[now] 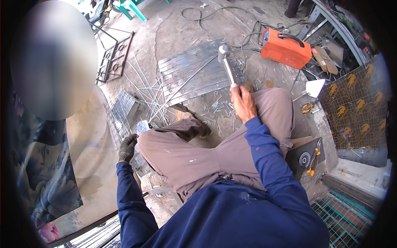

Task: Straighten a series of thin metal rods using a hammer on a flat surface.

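My bare right hand [243,104] is wrapped round the handle of a hammer [228,68]. The hammer's metal head points away from me, over the right edge of a metal sheet [188,72] marked in strips that lies on the ground. My left hand [127,149], in a dark knitted glove, is beside my left knee with its fingers bunched together. What they hold, if anything, is too small to make out. Close to it are a clear plastic bag [143,126] and wire mesh [117,115]. Thin metal rods [153,96] lie scattered between the mesh and the sheet.
An orange machine [285,48] with a black handle and cables stands far right. Short metal pieces [219,108] litter the ground before me. Orange-handled pliers [315,159] and a grinding disc [304,159] lie at right. A black metal frame [115,58] is far left.
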{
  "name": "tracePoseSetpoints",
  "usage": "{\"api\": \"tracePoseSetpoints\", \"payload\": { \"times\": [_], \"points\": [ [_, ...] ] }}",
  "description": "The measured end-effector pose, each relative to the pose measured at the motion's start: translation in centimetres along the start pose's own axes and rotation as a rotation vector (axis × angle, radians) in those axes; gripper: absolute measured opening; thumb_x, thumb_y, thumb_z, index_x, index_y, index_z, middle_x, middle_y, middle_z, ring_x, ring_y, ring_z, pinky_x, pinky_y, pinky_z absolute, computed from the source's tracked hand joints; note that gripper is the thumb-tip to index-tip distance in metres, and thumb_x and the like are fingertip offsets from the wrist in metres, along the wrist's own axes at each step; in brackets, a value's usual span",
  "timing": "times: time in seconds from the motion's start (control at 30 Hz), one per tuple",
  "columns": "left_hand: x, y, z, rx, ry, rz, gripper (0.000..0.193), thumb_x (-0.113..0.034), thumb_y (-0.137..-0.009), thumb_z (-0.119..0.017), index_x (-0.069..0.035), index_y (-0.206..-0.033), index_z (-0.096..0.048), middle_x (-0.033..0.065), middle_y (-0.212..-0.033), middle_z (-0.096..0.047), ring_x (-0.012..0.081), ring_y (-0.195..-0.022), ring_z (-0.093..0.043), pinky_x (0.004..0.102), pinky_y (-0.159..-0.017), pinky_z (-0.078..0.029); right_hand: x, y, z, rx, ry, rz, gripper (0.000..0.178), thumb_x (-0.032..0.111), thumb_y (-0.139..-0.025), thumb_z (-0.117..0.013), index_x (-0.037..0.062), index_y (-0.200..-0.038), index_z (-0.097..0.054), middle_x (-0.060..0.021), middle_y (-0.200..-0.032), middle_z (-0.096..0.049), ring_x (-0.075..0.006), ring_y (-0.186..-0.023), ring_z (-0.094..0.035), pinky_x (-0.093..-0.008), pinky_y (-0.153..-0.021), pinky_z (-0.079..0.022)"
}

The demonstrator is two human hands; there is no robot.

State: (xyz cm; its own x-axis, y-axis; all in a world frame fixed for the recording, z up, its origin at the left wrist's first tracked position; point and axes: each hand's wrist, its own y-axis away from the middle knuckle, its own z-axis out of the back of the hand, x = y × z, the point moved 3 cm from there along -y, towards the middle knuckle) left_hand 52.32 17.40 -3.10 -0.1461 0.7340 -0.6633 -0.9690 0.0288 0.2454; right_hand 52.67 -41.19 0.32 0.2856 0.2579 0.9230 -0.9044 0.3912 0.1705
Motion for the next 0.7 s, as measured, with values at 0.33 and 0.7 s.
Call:
{"api": "tracePoseSetpoints", "payload": {
  "times": [0.33, 0.7],
  "points": [
    [-3.4, 0.8, -0.7, 0.005, -0.102, 0.005, 0.029, -0.017, -0.095, -0.061, -0.005, -0.121, -0.067, 0.0139, -0.115, -0.068, 0.0268, -0.108, -0.063, 0.0369, -0.096, -0.048, 8.4, -6.5, 3.5, -0.022, 0.023, 0.164, 0.058, 0.054, -0.101, -0.042, 0.0009, -0.099, -0.064, -0.0128, -0.073, -0.066, -0.0306, -0.073, -0.066, -0.0422, -0.070, -0.050],
    [-3.3, 1.2, -0.6, 0.018, -0.084, -0.009, 0.027, -0.015, -0.096, -0.062, -0.003, -0.120, -0.067, 0.0133, -0.114, -0.069, 0.0251, -0.110, -0.064, 0.0354, -0.097, -0.047, 2.7, -10.2, 3.0, -0.044, 0.015, 0.061, 0.050, 0.050, -0.100, -0.049, 0.0023, -0.102, -0.063, 0.0005, -0.067, -0.053, -0.0087, -0.047, -0.049, -0.0277, -0.038, -0.037]
  ]
}}
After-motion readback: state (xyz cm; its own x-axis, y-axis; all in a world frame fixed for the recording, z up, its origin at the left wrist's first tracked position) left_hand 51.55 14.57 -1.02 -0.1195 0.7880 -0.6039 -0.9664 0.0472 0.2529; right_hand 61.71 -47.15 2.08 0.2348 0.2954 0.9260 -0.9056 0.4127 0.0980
